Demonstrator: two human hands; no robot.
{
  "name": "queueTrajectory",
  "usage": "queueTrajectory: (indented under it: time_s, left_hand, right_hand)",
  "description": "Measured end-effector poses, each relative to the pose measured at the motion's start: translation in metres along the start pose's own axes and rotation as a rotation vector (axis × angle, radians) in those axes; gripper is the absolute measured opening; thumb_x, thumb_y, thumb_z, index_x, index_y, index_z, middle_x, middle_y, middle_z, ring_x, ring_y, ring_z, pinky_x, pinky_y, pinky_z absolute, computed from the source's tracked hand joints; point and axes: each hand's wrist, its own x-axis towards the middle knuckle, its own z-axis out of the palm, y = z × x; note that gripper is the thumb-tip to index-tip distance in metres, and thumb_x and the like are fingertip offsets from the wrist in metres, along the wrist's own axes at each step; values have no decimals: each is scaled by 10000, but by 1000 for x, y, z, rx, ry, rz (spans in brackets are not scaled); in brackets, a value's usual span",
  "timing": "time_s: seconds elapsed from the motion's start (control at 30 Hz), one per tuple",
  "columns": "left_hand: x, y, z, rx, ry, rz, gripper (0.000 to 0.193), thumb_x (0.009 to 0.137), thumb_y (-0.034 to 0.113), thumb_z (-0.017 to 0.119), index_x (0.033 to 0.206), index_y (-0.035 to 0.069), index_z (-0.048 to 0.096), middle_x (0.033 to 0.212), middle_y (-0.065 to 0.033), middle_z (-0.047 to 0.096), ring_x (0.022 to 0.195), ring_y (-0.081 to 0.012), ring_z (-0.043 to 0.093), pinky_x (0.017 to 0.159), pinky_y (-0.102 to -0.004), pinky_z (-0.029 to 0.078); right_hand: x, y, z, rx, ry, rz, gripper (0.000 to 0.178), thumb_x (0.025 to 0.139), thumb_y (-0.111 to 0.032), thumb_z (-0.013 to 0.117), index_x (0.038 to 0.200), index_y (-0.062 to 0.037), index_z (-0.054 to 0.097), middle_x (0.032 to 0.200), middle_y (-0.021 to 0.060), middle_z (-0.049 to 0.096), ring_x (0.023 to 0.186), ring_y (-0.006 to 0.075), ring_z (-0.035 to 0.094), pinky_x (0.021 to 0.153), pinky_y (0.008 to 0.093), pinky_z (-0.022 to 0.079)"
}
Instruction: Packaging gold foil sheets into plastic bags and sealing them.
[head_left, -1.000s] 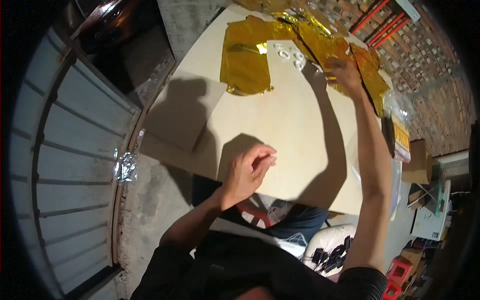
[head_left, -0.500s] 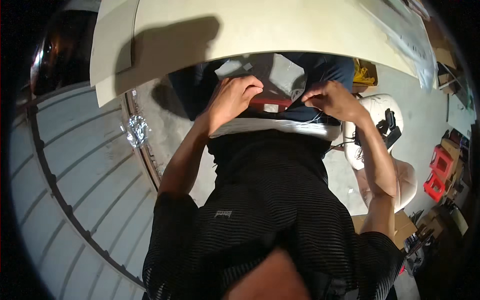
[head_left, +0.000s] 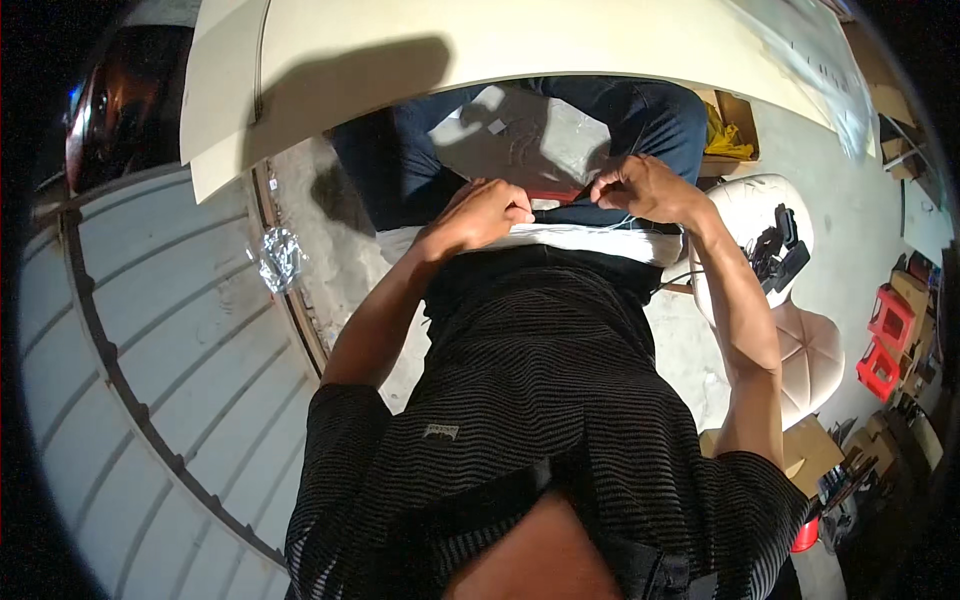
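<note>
I sit with both hands over my lap, close in front of the white cloth [head_left: 600, 241] at my waist. My left hand [head_left: 482, 214] is closed, thumb against the curled fingers, above my left thigh; whatever it may grip is too small to name. To its right, my right hand [head_left: 648, 190] is pinched shut at the fingertips. A narrow dark piece shows at those fingertips, and a thin pale strand runs below them. The dark blue jeans [head_left: 655, 125] lie under and beyond the hands.
A cream tabletop [head_left: 560, 40] spans the far side, with clear plastic sheeting [head_left: 815, 75] at its right. On my right, a pale padded seat [head_left: 735, 200] bears a black device with cables [head_left: 780, 250]. Crumpled foil [head_left: 280, 258] lies at left. Red stools [head_left: 888, 318] stand far right.
My left hand has moved down toward the white cloth. My right hand has shifted slightly left, bringing the hands a little closer together. The view has tilted slightly, showing more of the jeans.
</note>
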Motion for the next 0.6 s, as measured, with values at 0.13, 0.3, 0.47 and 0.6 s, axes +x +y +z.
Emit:
queueTrajectory:
  time_s: [0.13,0.3,0.47,0.6]
  left_hand:
    - [6,5,2,67,-89,37,199,883,146,647,995,-2,719,941,-151,740,842,-241,708,805,-345,528]
    - [14,-6,9,29,-127,26,178,842,129,658,948,4,725,905,-165,731,828,-252,708,773,-358,528]
    - [17,-19,11,17,-62,46,179,825,149,658,905,5,727,888,-175,726,840,-277,713,767,-373,527]
    - [18,-11,7,-84,-14,73,216,844,182,678,952,5,735,905,-163,738,847,-274,713,769,-368,526]
  right_hand:
    - [8,7,23,-16,-37,-58,204,883,-164,651,1036,-63,741,1010,138,742,953,297,701,883,409,515]
    - [25,8,40,-109,-75,-74,252,862,-208,650,1037,-46,731,936,150,739,858,298,702,827,410,525]
    - [26,8,32,-22,30,-128,204,885,-188,665,974,-9,707,811,132,706,814,224,690,779,385,518]
    - [30,4,22,84,-55,-56,169,855,-123,638,915,27,689,773,53,669,694,104,587,655,282,488]
